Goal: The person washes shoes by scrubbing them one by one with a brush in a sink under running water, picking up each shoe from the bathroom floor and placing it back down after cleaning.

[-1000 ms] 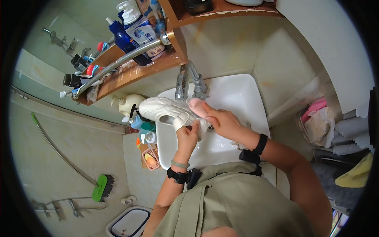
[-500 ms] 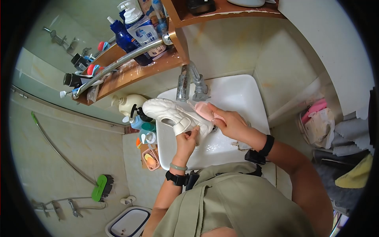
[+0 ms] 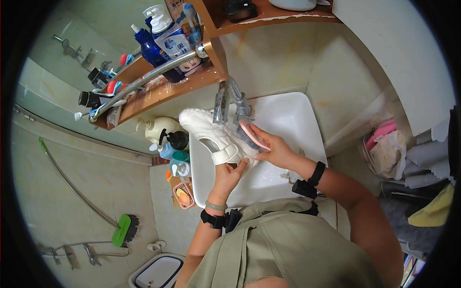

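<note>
A white shoe is held over the white sink, its toe toward the upper left. My left hand is closed on the heel end of the shoe, thumb on its outside. A pink brush with greyish bristles is gripped in my right hand, by its lower end. The bristles rest against the side of the shoe. Just above the shoe is the metal faucet.
Pump bottles and a pink soap basket stand left of the sink. Above is a wooden shelf with a metal rail and blue bottles. A green brush leans at the lower left. Cloths hang at the right.
The shoe has tilted and its opening faces up more. The pink brush has turned onto its edge, so its bristles now show against the shoe. My right hand has shifted slightly right.
</note>
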Available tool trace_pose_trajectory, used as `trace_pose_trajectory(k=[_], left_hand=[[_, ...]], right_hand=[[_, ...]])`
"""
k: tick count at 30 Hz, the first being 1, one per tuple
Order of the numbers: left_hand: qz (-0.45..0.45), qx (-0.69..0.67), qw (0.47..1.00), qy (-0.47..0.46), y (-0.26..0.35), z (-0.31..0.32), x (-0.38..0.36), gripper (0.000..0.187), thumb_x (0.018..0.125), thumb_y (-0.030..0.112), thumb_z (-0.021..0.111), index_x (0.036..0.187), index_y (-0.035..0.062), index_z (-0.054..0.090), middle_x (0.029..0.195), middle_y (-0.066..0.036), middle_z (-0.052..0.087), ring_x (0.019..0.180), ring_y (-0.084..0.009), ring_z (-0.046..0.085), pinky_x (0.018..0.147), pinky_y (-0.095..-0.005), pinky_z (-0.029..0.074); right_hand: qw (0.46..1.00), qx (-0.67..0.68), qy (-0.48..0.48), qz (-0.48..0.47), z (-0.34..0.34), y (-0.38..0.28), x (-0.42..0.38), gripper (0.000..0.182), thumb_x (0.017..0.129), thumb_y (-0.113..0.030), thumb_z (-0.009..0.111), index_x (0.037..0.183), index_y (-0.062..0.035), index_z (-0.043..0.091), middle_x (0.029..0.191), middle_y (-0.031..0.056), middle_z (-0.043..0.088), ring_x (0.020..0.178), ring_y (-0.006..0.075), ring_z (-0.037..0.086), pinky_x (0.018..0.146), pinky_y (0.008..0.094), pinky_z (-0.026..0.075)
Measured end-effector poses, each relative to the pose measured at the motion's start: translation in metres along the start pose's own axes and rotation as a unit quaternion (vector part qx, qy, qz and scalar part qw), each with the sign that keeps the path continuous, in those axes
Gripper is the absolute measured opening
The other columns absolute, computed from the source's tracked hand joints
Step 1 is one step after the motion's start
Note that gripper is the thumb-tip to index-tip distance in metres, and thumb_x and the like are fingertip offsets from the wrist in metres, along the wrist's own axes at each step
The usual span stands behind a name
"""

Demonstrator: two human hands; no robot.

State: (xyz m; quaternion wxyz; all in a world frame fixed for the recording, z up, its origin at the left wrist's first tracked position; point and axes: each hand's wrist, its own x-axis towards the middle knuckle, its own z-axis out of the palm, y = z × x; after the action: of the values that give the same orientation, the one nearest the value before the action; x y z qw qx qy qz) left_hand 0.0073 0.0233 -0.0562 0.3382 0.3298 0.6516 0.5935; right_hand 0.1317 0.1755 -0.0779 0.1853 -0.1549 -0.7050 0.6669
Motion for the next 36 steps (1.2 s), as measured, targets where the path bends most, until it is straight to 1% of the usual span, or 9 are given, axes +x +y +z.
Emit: trace_pose_trajectory(k=[7,10,12,16,18,23,29,31,36], left_hand=[[-0.044,0.063,0.997,-0.003,-0.023,-0.008,0.007,0.035,0.082,0.000,0.069,0.112,-0.0017,0.052,0.099,-0.007,0.063,0.087,-0.0146,0.061,0.075,-0.0281,0.052],[-0.044,0.069,0.997,0.009,-0.022,-0.005,0.006,0.031,0.082,0.000,0.069,0.109,-0.0017,0.054,0.098,-0.007,0.064,0.085,-0.0143,0.061,0.073,-0.0280,0.052],[-0.031,0.058,0.998,0.019,-0.020,-0.004,0.007,0.029,0.082,0.001,0.069,0.108,-0.0017,0.055,0.097,-0.007,0.064,0.084,-0.0140,0.062,0.073,-0.0279,0.052],[-0.031,0.044,0.998,0.033,-0.013,-0.003,0.014,0.031,0.081,0.001,0.070,0.108,-0.0024,0.055,0.097,-0.007,0.064,0.082,-0.0140,0.062,0.071,-0.0278,0.052],[-0.031,0.042,0.998,0.041,-0.009,-0.002,0.018,0.031,0.081,0.001,0.070,0.108,-0.0026,0.055,0.097,-0.007,0.064,0.082,-0.0142,0.062,0.071,-0.0276,0.052],[0.072,-0.020,0.987,0.145,-0.005,0.002,0.025,0.023,0.083,0.008,0.071,0.099,-0.0014,0.057,0.084,-0.002,0.061,0.067,-0.0071,0.051,0.056,-0.0225,0.041],[-0.014,-0.009,0.987,0.158,0.004,-0.004,0.030,0.029,0.081,0.004,0.072,0.104,-0.0021,0.056,0.096,-0.007,0.062,0.080,-0.0130,0.058,0.070,-0.0253,0.047],[0.021,-0.028,0.985,0.166,0.011,0.003,0.029,0.029,0.080,0.004,0.072,0.103,-0.0025,0.056,0.095,-0.007,0.062,0.079,-0.0127,0.058,0.070,-0.0251,0.047],[0.084,-0.036,0.972,0.216,0.004,-0.009,0.031,0.026,0.083,0.006,0.070,0.104,-0.0034,0.058,0.093,-0.006,0.062,0.079,-0.0115,0.056,0.069,-0.0252,0.046]], right_hand=[[0.992,-0.110,0.036,-0.052,0.001,-0.009,-0.005,0.082,0.075,-0.001,0.069,0.146,-0.0125,0.030,0.134,0.0188,0.051,0.120,0.0285,0.053,0.099,0.0317,0.041],[0.989,-0.139,0.030,-0.040,0.000,-0.013,-0.005,0.073,0.081,-0.003,0.065,0.146,-0.0089,0.031,0.134,0.0165,0.052,0.121,0.0181,0.051,0.098,0.0303,0.041],[0.980,-0.155,0.071,-0.100,0.002,-0.019,-0.002,0.065,0.084,-0.010,0.062,0.144,-0.0121,0.035,0.113,0.0193,0.063,0.106,0.0279,0.061,0.088,0.0331,0.047],[0.988,-0.142,0.053,-0.009,-0.001,-0.041,0.005,0.060,0.087,-0.012,0.059,0.143,-0.0126,0.038,0.092,0.0184,0.063,0.083,0.0267,0.063,0.074,0.0347,0.048],[0.965,-0.218,0.071,-0.124,0.001,-0.035,0.008,0.058,0.088,-0.012,0.060,0.142,-0.0148,0.040,0.085,0.0158,0.060,0.072,0.0225,0.057,0.069,0.0335,0.047],[0.959,-0.275,0.047,-0.051,-0.013,-0.019,-0.019,0.058,0.087,-0.014,0.060,0.142,-0.0161,0.040,0.080,0.0176,0.058,0.071,0.0301,0.056,0.068,0.0364,0.047],[0.957,-0.250,0.099,-0.112,-0.001,-0.033,-0.008,0.059,0.087,-0.013,0.061,0.142,-0.0174,0.039,0.081,0.0186,0.058,0.068,0.0303,0.056,0.068,0.0359,0.047],[0.952,-0.243,0.103,-0.152,0.002,-0.036,-0.009,0.060,0.087,-0.012,0.061,0.143,-0.0175,0.039,0.082,0.0188,0.059,0.068,0.0306,0.057,0.068,0.0361,0.047],[0.965,-0.254,0.060,-0.037,-0.004,-0.008,-0.030,0.060,0.086,-0.013,0.061,0.142,-0.0160,0.039,0.083,0.0205,0.059,0.072,0.0340,0.057,0.069,0.0395,0.047]])
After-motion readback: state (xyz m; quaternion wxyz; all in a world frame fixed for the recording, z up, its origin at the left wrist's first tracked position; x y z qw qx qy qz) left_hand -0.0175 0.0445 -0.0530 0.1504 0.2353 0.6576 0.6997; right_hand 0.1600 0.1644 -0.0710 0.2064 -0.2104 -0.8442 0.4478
